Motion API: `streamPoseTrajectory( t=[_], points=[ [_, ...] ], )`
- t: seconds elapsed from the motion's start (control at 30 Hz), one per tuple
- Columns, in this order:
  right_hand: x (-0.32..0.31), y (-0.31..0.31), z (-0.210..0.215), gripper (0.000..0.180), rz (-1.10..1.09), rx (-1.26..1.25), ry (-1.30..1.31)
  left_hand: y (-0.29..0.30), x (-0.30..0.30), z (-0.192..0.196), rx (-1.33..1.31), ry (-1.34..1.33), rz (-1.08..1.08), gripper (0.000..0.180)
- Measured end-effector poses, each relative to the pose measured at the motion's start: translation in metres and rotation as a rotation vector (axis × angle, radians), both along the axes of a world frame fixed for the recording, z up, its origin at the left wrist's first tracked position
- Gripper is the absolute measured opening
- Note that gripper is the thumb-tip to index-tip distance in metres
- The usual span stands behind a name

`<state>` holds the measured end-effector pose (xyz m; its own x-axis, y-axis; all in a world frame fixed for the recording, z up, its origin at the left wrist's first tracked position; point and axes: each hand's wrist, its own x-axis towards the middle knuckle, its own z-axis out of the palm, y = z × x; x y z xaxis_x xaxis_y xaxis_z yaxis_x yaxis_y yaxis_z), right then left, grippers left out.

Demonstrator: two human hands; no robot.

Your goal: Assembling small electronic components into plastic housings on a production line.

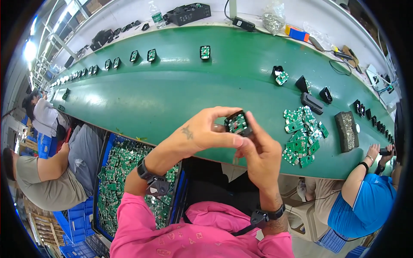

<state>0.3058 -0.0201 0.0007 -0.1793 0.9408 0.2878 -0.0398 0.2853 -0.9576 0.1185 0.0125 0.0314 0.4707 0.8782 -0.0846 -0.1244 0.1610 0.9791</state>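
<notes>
Between my two hands, above the near edge of the green table, is a small black plastic housing [237, 123] with a green circuit board set in its open face. My left hand [211, 131] grips it from the left, its thumb stretched along the lower side. On the other side my right hand [261, 152] has its fingers along the housing's right edge and its thumb close to the left thumb. A heap of loose green circuit boards [302, 135] lies on the table right of my hands. Beyond the heap rests a closed dark casing [312, 103].
A green work table [172, 92] carries a line of board-filled housings [151, 55] toward the left. Empty-looking black housings [325, 95] and a dark block [346, 131] stand right. A blue-rimmed bin of boards [124, 180] sits by my left arm. People sit at both sides.
</notes>
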Motion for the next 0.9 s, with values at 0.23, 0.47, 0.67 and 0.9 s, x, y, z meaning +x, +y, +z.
streamPoseTrajectory(
  t=[0.23, 0.47, 0.67, 0.9],
  points=[
    [-0.003, 0.023, -0.015, 0.055, 0.111, 0.096, -0.316, 0.069, -0.050, -0.029, 0.473, 0.607, 0.069, 0.076],
    [0.024, 0.019, -0.065, 0.040, -0.051, -0.070, -0.481, 0.260, -0.184, -0.080, 0.780, 1.244, 0.539, 0.080],
    [0.051, 0.042, -0.031, 0.030, 0.073, -0.088, -0.557, 0.306, -0.208, -0.106, 0.748, 1.347, 0.433, 0.084],
    [0.115, 0.202, -0.013, 0.081, -0.359, 0.111, -1.052, 0.263, -0.167, -0.091, 0.951, 1.159, 0.853, 0.067]
  ],
)
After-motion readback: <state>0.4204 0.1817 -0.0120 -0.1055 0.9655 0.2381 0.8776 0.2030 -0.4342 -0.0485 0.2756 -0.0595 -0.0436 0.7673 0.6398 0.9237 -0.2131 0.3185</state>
